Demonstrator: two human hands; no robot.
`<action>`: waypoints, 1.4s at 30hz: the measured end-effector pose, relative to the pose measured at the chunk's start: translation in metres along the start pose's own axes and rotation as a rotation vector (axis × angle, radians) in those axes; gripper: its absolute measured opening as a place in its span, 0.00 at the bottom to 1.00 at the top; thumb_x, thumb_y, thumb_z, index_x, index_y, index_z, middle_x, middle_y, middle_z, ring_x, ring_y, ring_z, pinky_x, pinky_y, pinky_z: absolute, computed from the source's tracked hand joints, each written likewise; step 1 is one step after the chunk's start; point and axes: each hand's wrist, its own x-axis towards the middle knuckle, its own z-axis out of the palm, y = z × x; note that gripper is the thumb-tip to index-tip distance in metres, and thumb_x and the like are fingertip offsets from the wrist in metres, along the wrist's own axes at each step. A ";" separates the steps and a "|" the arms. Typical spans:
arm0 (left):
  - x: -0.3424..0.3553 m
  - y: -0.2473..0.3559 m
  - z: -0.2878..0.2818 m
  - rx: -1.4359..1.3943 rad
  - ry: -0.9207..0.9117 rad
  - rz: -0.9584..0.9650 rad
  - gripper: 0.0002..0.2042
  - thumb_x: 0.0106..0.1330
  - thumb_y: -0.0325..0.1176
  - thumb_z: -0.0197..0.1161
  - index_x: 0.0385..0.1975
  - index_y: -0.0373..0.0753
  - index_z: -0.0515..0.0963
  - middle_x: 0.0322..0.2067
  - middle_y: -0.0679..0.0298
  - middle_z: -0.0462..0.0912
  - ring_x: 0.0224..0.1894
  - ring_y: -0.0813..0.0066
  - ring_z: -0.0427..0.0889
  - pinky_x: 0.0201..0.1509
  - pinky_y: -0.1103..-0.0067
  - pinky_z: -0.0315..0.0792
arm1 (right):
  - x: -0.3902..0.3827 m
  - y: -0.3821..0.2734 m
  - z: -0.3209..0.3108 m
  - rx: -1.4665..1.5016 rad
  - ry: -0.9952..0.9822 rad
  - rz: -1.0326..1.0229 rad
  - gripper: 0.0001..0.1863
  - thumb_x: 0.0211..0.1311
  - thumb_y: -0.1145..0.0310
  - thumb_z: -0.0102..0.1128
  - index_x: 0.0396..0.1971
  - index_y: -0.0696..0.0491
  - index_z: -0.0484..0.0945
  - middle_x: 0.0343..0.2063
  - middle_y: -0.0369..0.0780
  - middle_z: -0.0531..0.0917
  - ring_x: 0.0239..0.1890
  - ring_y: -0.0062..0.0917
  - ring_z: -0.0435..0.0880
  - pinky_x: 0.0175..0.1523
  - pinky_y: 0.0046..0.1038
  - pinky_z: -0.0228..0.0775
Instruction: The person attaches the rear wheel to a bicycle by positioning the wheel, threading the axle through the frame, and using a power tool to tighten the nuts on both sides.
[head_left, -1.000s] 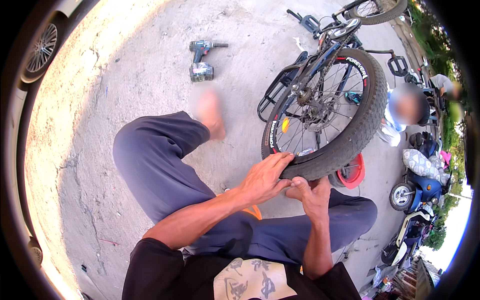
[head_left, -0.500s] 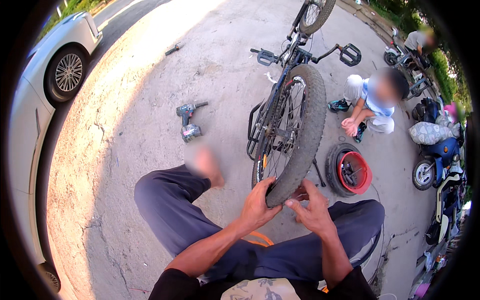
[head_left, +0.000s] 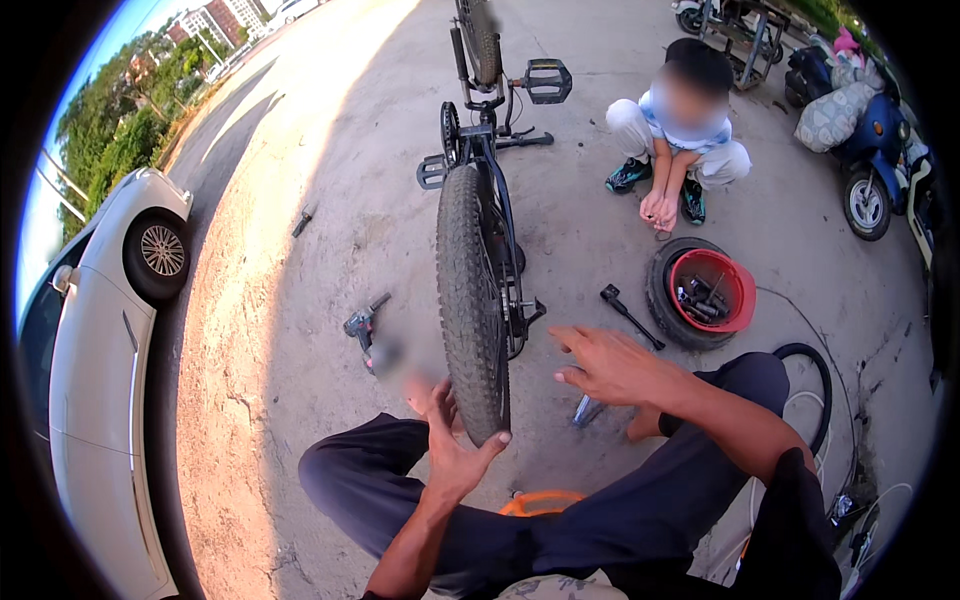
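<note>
An overturned bicycle (head_left: pixel 485 150) lies in front of me, its rear wheel (head_left: pixel 465 275) seen nearly edge-on toward me. My left hand (head_left: pixel 455 455) grips the bottom of the knobby tyre, thumb on the tread. My right hand (head_left: pixel 615 365) is off the wheel, right of it, fingers apart and holding nothing. Below it lies a silver tool (head_left: pixel 588 410), partly hidden. A cordless impact driver (head_left: pixel 358 328) lies left of the wheel. A long black wrench (head_left: pixel 632 318) lies to the right, beside a red bowl (head_left: pixel 738 305) of tools set inside a loose tyre (head_left: pixel 670 310).
A person (head_left: pixel 680 135) squats at the upper right, hands together. Scooters (head_left: pixel 865 150) line the right side. A pale car (head_left: pixel 100 390) fills the left edge. An orange stool (head_left: pixel 540 500) is under me, with hoses (head_left: pixel 830 385) at the right and a small tool (head_left: pixel 302 223) farther left.
The wheel has turned from angled to nearly upright in view. My right hand has let go of the tyre and moved up and right. The view has shifted, showing more of the car and road.
</note>
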 end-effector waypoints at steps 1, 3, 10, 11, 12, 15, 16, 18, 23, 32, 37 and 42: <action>0.008 0.005 -0.009 -0.117 -0.014 0.044 0.48 0.48 0.40 0.78 0.64 0.26 0.54 0.58 0.44 0.69 0.63 0.55 0.70 0.67 0.66 0.62 | 0.006 0.009 0.001 0.016 -0.004 0.014 0.30 0.63 0.62 0.60 0.61 0.60 0.64 0.47 0.52 0.79 0.48 0.46 0.80 0.51 0.41 0.71; 0.032 0.049 -0.030 0.038 -0.139 0.042 0.55 0.46 0.44 0.80 0.67 0.25 0.49 0.65 0.42 0.61 0.68 0.52 0.62 0.72 0.64 0.56 | 0.021 0.029 0.003 0.282 -0.060 0.214 0.26 0.63 0.66 0.58 0.58 0.62 0.67 0.46 0.53 0.80 0.48 0.47 0.79 0.52 0.42 0.70; 0.133 0.074 -0.029 -0.272 -0.187 0.155 0.47 0.64 0.65 0.54 0.67 0.26 0.55 0.66 0.43 0.59 0.70 0.52 0.58 0.73 0.61 0.52 | 0.055 0.056 0.039 0.117 0.202 0.072 0.16 0.61 0.69 0.58 0.46 0.62 0.72 0.42 0.54 0.79 0.44 0.53 0.79 0.47 0.47 0.72; 0.146 0.063 -0.028 -0.275 -0.187 0.144 0.47 0.64 0.65 0.54 0.67 0.26 0.55 0.66 0.43 0.59 0.70 0.52 0.58 0.73 0.61 0.52 | 0.063 0.052 0.039 0.092 0.259 0.049 0.14 0.62 0.70 0.57 0.45 0.61 0.73 0.40 0.53 0.79 0.42 0.53 0.80 0.47 0.47 0.72; 0.157 0.048 -0.032 -0.249 -0.102 0.142 0.42 0.68 0.64 0.47 0.65 0.26 0.60 0.65 0.44 0.63 0.69 0.52 0.61 0.72 0.61 0.53 | 0.072 0.048 0.042 0.067 0.312 0.023 0.13 0.62 0.72 0.57 0.45 0.59 0.73 0.38 0.53 0.78 0.41 0.52 0.80 0.46 0.47 0.72; 0.170 0.002 -0.039 -0.076 0.120 -0.027 0.27 0.75 0.47 0.45 0.59 0.28 0.70 0.58 0.49 0.74 0.65 0.58 0.68 0.69 0.65 0.60 | 0.095 0.058 0.057 -0.017 0.254 0.010 0.09 0.63 0.73 0.55 0.42 0.58 0.73 0.35 0.51 0.77 0.39 0.51 0.80 0.44 0.47 0.73; 0.175 -0.027 -0.046 0.061 -0.061 -0.099 0.22 0.73 0.40 0.46 0.57 0.28 0.72 0.56 0.50 0.76 0.63 0.59 0.71 0.67 0.68 0.62 | 0.094 0.060 0.065 -0.013 0.224 0.000 0.09 0.63 0.73 0.55 0.42 0.58 0.73 0.35 0.51 0.77 0.39 0.51 0.80 0.44 0.47 0.73; 0.189 -0.053 -0.059 0.168 -0.245 -0.150 0.18 0.67 0.26 0.49 0.54 0.27 0.73 0.53 0.48 0.79 0.59 0.59 0.76 0.64 0.72 0.66 | 0.103 0.070 0.064 -0.079 0.178 -0.022 0.09 0.65 0.71 0.54 0.42 0.59 0.73 0.36 0.50 0.77 0.38 0.51 0.79 0.42 0.46 0.71; 0.202 -0.065 -0.060 0.121 -0.396 -0.415 0.20 0.66 0.22 0.44 0.58 0.25 0.70 0.47 0.54 0.80 0.46 0.71 0.79 0.52 0.76 0.73 | 0.112 0.070 0.060 -0.099 0.159 -0.036 0.07 0.64 0.71 0.56 0.36 0.60 0.74 0.33 0.50 0.78 0.37 0.51 0.79 0.41 0.47 0.71; 0.192 -0.093 -0.034 -0.018 -0.278 -0.370 0.14 0.66 0.22 0.51 0.47 0.28 0.79 0.31 0.60 0.83 0.33 0.75 0.83 0.41 0.77 0.79 | 0.115 0.111 0.073 -0.147 0.204 -0.195 0.02 0.55 0.77 0.54 0.27 0.61 0.74 0.26 0.54 0.78 0.34 0.53 0.78 0.39 0.47 0.70; 0.190 -0.099 -0.028 -0.005 -0.253 -0.360 0.11 0.66 0.23 0.55 0.45 0.28 0.80 0.26 0.61 0.82 0.29 0.77 0.82 0.37 0.78 0.79 | 0.109 0.098 0.067 -0.182 0.196 -0.216 0.03 0.47 0.81 0.53 0.23 0.63 0.75 0.24 0.56 0.79 0.31 0.54 0.79 0.36 0.46 0.72; 0.179 -0.108 -0.035 0.035 -0.214 -0.369 0.10 0.67 0.24 0.56 0.43 0.28 0.80 0.25 0.62 0.81 0.26 0.79 0.80 0.33 0.79 0.77 | 0.110 0.084 0.070 -0.115 0.206 -0.165 0.06 0.47 0.82 0.52 0.28 0.64 0.77 0.25 0.56 0.80 0.33 0.54 0.80 0.38 0.47 0.72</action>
